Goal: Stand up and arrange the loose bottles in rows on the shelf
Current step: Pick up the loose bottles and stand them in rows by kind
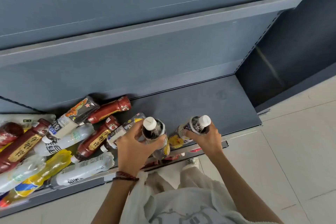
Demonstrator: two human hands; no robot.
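Caps pointing up: left hand point(134, 148) wrapping dark bottle point(154, 131); right hand point(205, 137) gripping twin bottle point(196, 126) just beside. Free shelf point(209, 100) lying behind-right, right hand nearer.

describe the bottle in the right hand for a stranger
On the grey bottom shelf, a pile of bottles lies at the left. Right of it each hand holds a dark, white-capped bottle. It is the right bottle in the right hand; unlike the left bottle, it has bare shelf beside it.
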